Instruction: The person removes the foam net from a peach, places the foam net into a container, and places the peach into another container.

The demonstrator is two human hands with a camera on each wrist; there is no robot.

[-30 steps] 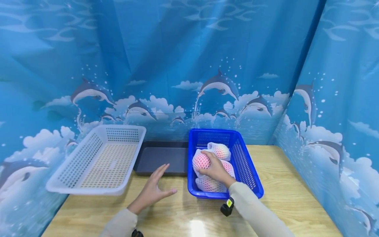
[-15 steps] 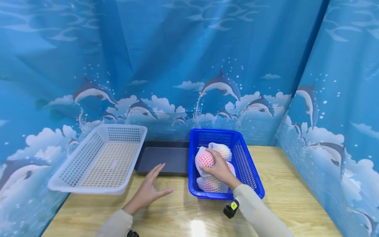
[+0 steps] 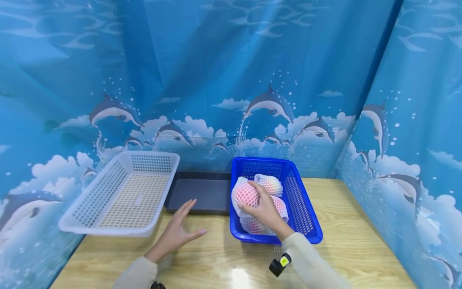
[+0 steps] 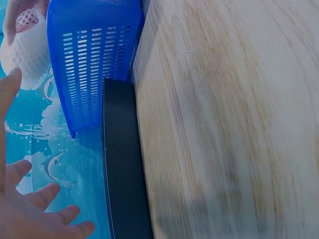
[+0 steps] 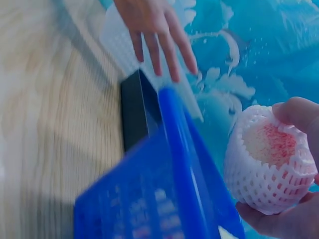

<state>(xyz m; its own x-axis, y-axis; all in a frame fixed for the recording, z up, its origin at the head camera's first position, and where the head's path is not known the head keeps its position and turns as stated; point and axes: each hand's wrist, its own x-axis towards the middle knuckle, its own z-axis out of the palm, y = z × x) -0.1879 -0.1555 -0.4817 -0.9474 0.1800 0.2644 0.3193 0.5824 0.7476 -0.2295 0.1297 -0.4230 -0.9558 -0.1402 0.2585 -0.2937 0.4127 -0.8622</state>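
My right hand (image 3: 265, 210) grips a peach (image 3: 245, 196) in a white foam net, held up at the left side of the blue basket (image 3: 304, 200). In the right wrist view, the thumb and fingers curl round the netted peach (image 5: 271, 149), whose pale, red-speckled skin shows through the net's opening. Several more foam-netted fruits (image 3: 270, 185) lie in the basket, partly hidden by the right hand. My left hand (image 3: 175, 233) hovers over the table before the dark tray, thumb and fingers spread, holding nothing. The left wrist view shows its spread fingers (image 4: 42, 196) too.
A white perforated basket (image 3: 86, 200) stands at the left. Between the two baskets a dark grey shallow tray (image 3: 202, 194) sits on the wooden table (image 3: 216, 257). A blue dolphin-print curtain (image 3: 202, 80) hangs behind and along the right.
The peach has risen in my right hand and now overlaps the blue basket's left rim. My left hand has drifted slightly left and back towards me, still spread.
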